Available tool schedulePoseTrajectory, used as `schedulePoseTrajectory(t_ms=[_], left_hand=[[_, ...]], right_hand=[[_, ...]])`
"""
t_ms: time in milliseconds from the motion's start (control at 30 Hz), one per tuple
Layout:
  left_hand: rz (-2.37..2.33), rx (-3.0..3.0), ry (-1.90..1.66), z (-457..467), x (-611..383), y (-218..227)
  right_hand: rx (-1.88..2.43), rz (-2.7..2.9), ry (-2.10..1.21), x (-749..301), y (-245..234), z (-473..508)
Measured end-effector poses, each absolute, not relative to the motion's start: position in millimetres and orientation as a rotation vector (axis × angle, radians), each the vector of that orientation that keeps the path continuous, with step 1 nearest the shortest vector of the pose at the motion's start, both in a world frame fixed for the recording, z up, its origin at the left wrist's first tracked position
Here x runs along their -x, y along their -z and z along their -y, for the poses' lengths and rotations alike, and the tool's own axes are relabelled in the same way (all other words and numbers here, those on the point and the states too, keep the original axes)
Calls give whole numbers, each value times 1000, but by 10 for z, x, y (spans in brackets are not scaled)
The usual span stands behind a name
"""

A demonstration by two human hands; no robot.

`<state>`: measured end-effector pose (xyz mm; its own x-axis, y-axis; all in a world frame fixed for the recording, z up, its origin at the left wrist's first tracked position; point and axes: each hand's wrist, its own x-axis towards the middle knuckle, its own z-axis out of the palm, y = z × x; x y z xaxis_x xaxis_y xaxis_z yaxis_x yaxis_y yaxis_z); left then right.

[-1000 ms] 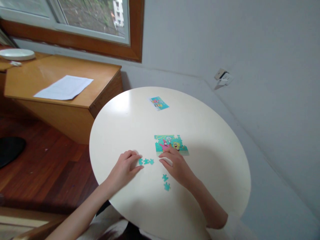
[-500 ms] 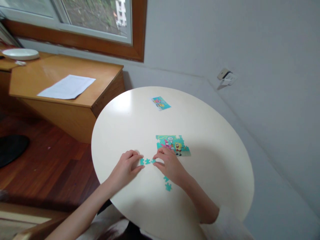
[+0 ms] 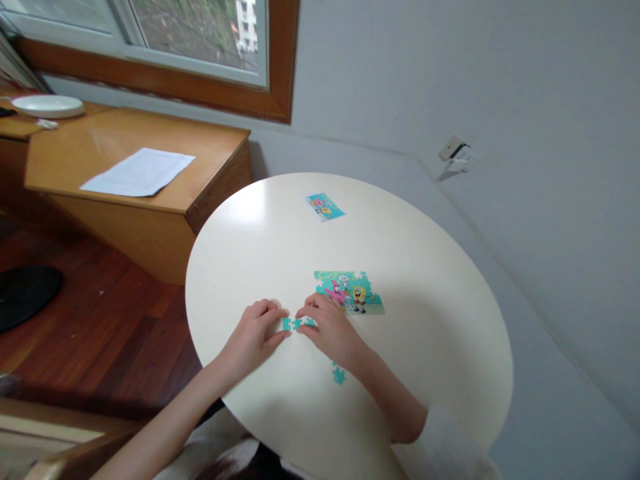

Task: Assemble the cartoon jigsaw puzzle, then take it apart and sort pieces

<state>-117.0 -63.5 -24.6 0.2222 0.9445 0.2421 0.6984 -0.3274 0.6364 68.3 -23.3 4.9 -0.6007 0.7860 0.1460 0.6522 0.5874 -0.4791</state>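
My left hand [image 3: 256,331] pinches a teal puzzle piece [image 3: 287,323] between thumb and fingers, low over the white table. Facing it, my right hand [image 3: 334,330] has its thumb and fingertips on another puzzle piece [image 3: 297,324], a small gap from the first. One more teal piece [image 3: 309,321] shows inside the curl of the right hand. Beyond the right hand lies a partly joined cartoon puzzle [image 3: 370,303] with jagged left and upper right edges; the hand covers its lower left corner. Loose teal pieces [image 3: 339,375] lie nearer me, beside the right wrist.
A small picture card [image 3: 325,207] lies toward the far side of the round white table [image 3: 425,253]. To the left, a wooden desk [image 3: 210,143] carries a paper sheet [image 3: 140,172] and a white round object [image 3: 49,106]. A wall and socket [image 3: 457,153] stand behind.
My right hand has shifted left, from the rightmost piece in the row to the middle one, closer to my left hand. The left hand keeps its pinch. The view has moved slightly.
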Motion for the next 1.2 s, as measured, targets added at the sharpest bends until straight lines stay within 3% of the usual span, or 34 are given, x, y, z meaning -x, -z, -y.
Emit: schedulePoseTrajectory(t_ms=[433,1200], left_hand=[[-1508,-2117,-719,630,1151,142],[-1512,-2092,-790,645,1148,111]], right_hand=[[1249,2503,-651,-652,-78,269],[1294,2419,-662,-651,-54,303]])
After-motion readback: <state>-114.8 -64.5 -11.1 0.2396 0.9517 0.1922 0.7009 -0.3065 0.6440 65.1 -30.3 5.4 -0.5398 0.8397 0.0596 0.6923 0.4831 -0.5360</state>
